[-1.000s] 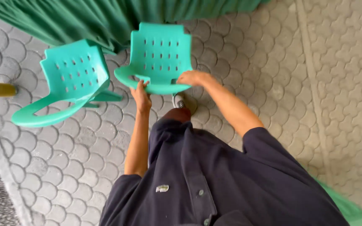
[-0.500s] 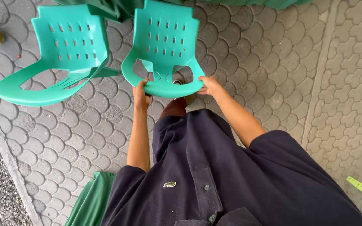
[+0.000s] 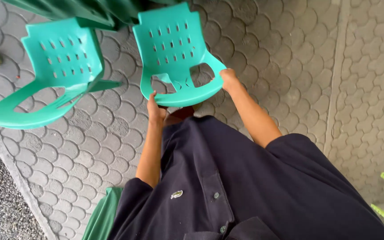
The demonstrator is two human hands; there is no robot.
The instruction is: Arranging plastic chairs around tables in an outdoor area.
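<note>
Two hands, left hand (image 3: 155,108) and right hand (image 3: 229,78), fingers clamped on slotted teal plastic chair (image 3: 174,53) (smooth, curved arms), scalloped paving (image 3: 290,66)

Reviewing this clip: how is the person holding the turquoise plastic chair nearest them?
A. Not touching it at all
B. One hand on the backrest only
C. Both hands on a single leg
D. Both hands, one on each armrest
D: the left hand grips the near-left armrest and the right hand the right armrest of the turquoise plastic chair, above the paving.
</note>
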